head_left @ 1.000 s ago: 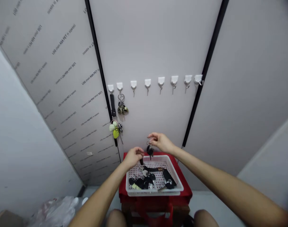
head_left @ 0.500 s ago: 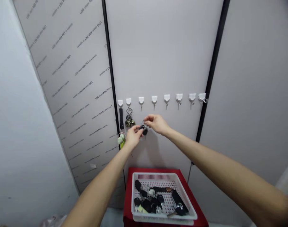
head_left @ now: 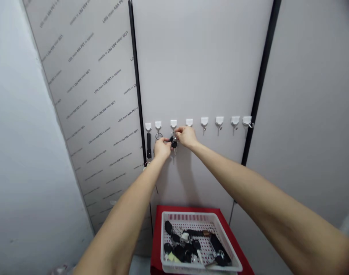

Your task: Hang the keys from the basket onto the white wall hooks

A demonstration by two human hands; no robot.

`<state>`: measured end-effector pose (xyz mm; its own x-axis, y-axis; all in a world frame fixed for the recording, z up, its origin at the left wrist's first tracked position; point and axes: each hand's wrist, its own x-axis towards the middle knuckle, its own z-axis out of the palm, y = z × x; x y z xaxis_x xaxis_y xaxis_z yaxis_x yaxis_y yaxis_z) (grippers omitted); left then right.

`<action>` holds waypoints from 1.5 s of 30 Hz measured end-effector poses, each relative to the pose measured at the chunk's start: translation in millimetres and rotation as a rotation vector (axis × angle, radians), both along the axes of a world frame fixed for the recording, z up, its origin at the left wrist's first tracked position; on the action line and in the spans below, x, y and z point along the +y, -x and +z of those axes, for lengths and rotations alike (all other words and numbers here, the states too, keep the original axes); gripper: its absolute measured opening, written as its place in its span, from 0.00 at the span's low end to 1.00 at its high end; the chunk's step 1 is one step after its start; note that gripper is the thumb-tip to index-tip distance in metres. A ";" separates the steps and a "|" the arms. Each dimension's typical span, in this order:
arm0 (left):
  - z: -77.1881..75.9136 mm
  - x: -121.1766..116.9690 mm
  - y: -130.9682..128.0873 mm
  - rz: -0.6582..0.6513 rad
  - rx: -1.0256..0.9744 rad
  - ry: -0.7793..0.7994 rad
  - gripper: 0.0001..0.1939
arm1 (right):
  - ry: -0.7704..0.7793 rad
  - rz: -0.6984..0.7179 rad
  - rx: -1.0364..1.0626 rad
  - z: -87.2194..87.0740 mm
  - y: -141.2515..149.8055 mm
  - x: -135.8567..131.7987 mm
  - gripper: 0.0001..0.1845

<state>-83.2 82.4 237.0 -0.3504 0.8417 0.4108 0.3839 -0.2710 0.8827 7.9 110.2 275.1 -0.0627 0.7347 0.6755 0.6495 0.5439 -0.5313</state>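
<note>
Both hands hold one bunch of keys (head_left: 174,144) just under the third white wall hook (head_left: 173,124) from the left. My left hand (head_left: 162,148) is closed, its fingertips pinching a black part of the bunch. My right hand (head_left: 186,136) is pinched at the top of the bunch, by its ring. Whether the ring touches the hook's metal tip is too small to tell. A black strap (head_left: 149,146) hangs from the first hook, and a key ring (head_left: 159,136) from the second; my left hand hides what hangs below that ring.
A white plastic basket (head_left: 201,217) with several keys and key fobs stands below on a red-covered stand (head_left: 156,236). Several more white hooks (head_left: 219,121) run to the right along the panel. Black vertical strips (head_left: 262,76) edge the panel.
Both hands have raised the bunch of keys from below the hooks to the third hook. My left hand now covers the keys hanging from the second hook.
</note>
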 end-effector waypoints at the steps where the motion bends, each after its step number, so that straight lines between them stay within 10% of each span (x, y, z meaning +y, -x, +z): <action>1: -5.3 -1.1 1.5 0.005 0.018 0.007 0.09 | -0.008 0.000 -0.003 -2.3 -2.5 -2.6 0.11; 6: -57.6 -23.6 11.0 -0.042 0.156 0.007 0.13 | -0.086 0.038 -0.038 -35.6 -25.2 -27.4 0.13; 14: -188.9 -95.6 -2.2 -0.544 0.829 0.377 0.13 | 0.562 0.490 -0.594 -201.4 -62.5 -92.9 0.12; 18: -219.3 -103.4 -9.5 -0.477 1.064 0.387 0.16 | 0.533 0.403 -0.710 -249.9 -69.3 -103.4 0.16; 30: -216.1 -88.8 -10.2 -0.468 1.093 0.557 0.09 | 0.564 0.283 -0.751 -256.8 -74.7 -96.1 0.09; 45: -199.1 -82.6 -27.8 -0.665 0.139 0.437 0.15 | 1.050 0.698 0.715 -215.4 -87.3 -90.3 0.08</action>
